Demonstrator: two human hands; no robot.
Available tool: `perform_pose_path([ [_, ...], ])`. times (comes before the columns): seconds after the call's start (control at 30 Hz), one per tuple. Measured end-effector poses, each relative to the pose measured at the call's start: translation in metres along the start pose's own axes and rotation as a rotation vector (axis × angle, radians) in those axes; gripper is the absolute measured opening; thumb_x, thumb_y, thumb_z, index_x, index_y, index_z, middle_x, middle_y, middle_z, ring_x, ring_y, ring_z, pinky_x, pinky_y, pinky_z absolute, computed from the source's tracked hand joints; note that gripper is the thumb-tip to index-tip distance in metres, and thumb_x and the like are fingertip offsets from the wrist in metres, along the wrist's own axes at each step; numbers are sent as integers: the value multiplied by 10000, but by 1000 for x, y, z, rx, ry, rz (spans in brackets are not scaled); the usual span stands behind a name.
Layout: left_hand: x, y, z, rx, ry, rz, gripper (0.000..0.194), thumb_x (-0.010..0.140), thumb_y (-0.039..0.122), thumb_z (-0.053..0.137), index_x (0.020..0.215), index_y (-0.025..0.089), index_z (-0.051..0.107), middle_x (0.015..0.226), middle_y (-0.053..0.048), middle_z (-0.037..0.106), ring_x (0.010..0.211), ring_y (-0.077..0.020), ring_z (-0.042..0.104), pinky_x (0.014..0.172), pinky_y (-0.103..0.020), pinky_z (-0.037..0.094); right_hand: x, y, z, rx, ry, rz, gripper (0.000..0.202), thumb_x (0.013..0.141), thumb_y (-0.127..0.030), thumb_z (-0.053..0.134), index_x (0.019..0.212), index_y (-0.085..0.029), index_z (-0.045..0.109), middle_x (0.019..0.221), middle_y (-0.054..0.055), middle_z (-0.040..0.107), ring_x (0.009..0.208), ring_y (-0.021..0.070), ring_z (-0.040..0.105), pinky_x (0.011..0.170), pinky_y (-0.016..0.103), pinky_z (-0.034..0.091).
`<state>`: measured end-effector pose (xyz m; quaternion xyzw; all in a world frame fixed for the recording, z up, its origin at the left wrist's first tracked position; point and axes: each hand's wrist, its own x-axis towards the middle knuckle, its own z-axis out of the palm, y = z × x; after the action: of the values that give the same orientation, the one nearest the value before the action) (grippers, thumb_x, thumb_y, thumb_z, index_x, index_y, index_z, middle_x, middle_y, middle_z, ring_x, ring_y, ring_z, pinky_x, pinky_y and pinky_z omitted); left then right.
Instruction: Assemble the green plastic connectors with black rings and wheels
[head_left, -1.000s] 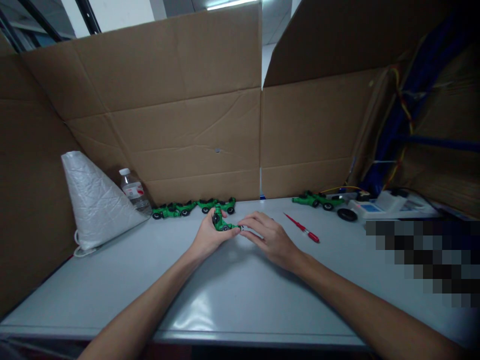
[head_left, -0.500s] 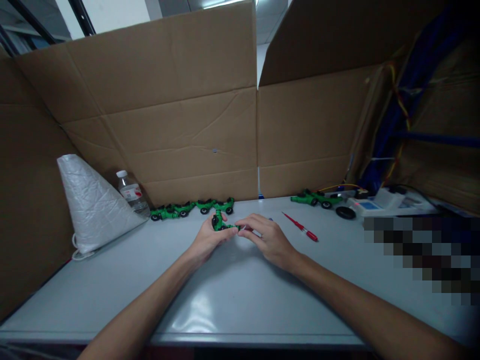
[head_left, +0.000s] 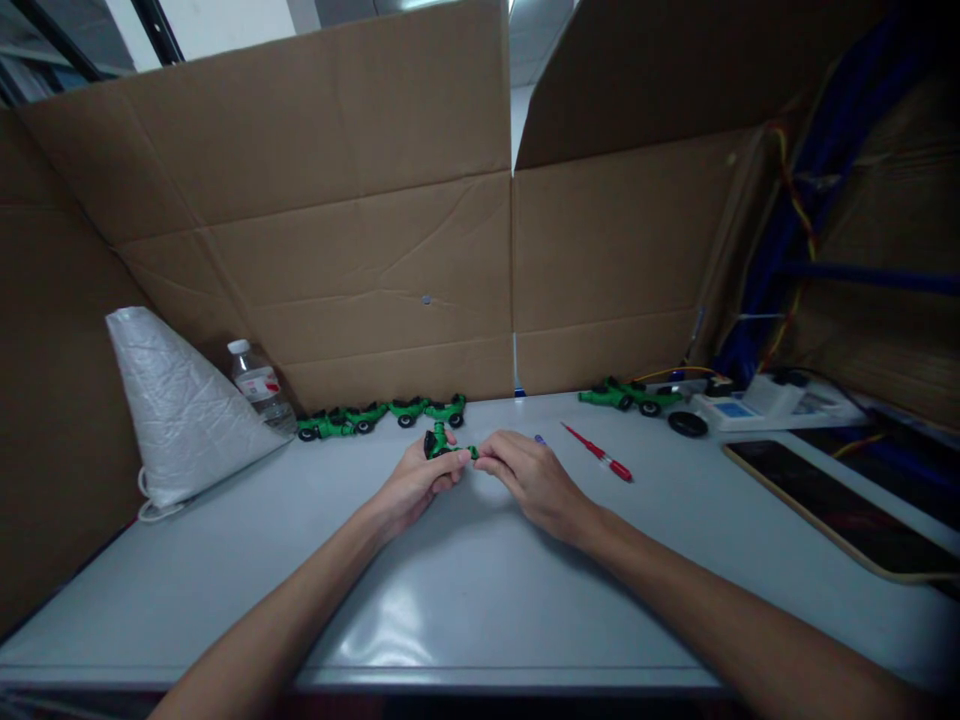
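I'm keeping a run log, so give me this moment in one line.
left hand: holding green toy | right hand: at its right end | red screwdriver: on table

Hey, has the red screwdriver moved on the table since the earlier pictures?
No. The red screwdriver lies in the same place relative to the cardboard seam.

Left-hand grip round green toy car, right-hand grip at its right end, over pale bench. More green cars along cardboard wall; red screwdriver, phone right; bottle, silvery bag left.
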<state>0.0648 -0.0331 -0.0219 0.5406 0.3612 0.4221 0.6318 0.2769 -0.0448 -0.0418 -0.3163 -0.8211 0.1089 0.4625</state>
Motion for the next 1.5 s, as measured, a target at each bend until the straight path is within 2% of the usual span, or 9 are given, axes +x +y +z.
perform_pose_path([
  [0.23, 0, -4, -4, 48, 12, -9, 588, 760, 400, 928, 1109, 186, 506, 726, 40, 583, 595, -84, 496, 508, -203, 261, 1, -4, -5, 4, -8, -32, 150, 1069, -309, 610, 1193, -224, 610, 1042, 62, 668, 904, 212, 649, 827, 330, 510],
  [0.5, -1, -5, -7, 42, -43, -44, 664, 736, 411, 959, 1171, 185, 511, 769, 6, 646, 593, -85, 516, 535, -206, 288, 2, 8, -6, -193, -111, -164, 144, 1107, -275, 519, 1019, -206, 609, 950, 66, 646, 903, 234, 612, 808, 347, 482],
  [0.6, -1, -4, -9, -3, -67, -43, 699, 764, 612, 887, 1185, 182, 534, 785, -38, 689, 590, -105, 549, 539, -207, 321, 2, 9, -7, -226, -135, -173, 143, 1108, -274, 521, 1008, -205, 598, 946, 62, 644, 904, 232, 607, 803, 341, 475],
  [0.67, 0, -5, -11, -55, -65, -59, 746, 816, 820, 688, 1182, 184, 552, 796, -71, 708, 593, -136, 586, 529, -215, 340, 2, 8, -7, -248, -141, -165, 134, 1103, -266, 531, 997, -203, 586, 948, 59, 642, 901, 228, 606, 796, 336, 469],
  [0.73, 1, -4, -13, -93, -60, -85, 783, 867, 903, 488, 1180, 190, 568, 825, -95, 724, 597, -157, 612, 521, -222, 358, 3, 5, -8, -269, -154, -153, 127, 1096, -251, 544, 984, -202, 577, 948, 57, 640, 894, 225, 606, 784, 330, 464],
  [0.8, 3, -4, -14, -97, -59, -96, 753, 908, 884, 436, 1186, 198, 575, 853, -101, 732, 602, -161, 625, 517, -220, 363, 4, 3, -10, -280, -174, -140, 133, 1092, -235, 550, 964, -204, 571, 939, 53, 638, 883, 221, 607, 774, 323, 461],
  [1.1, 2, -1, -12, -77, -32, -113, 643, 920, 784, 579, 1176, 194, 575, 818, -80, 727, 528, -122, 555, 506, -216, 332, 3, 6, -15, -245, -243, -48, 161, 1114, -223, 495, 965, -217, 555, 957, 34, 649, 815, 188, 617, 716, 284, 429],
  [1.27, 4, -1, -12, -70, 21, -69, 630, 911, 790, 587, 1132, 200, 567, 837, -75, 739, 539, -130, 587, 526, -225, 358, 2, 14, -16, -333, -218, -64, 163, 1123, -238, 452, 1013, -227, 572, 990, 59, 668, 851, 218, 614, 751, 319, 442],
  [1.5, 11, -5, -16, 60, 212, 72, 597, 866, 724, 718, 1106, 210, 533, 972, -79, 762, 853, -228, 763, 619, -237, 479, 3, 47, -25, -528, -92, 80, 269, 1066, -111, 398, 1214, -182, 611, 1119, 150, 684, 1010, 299, 604, 876, 402, 431],
])
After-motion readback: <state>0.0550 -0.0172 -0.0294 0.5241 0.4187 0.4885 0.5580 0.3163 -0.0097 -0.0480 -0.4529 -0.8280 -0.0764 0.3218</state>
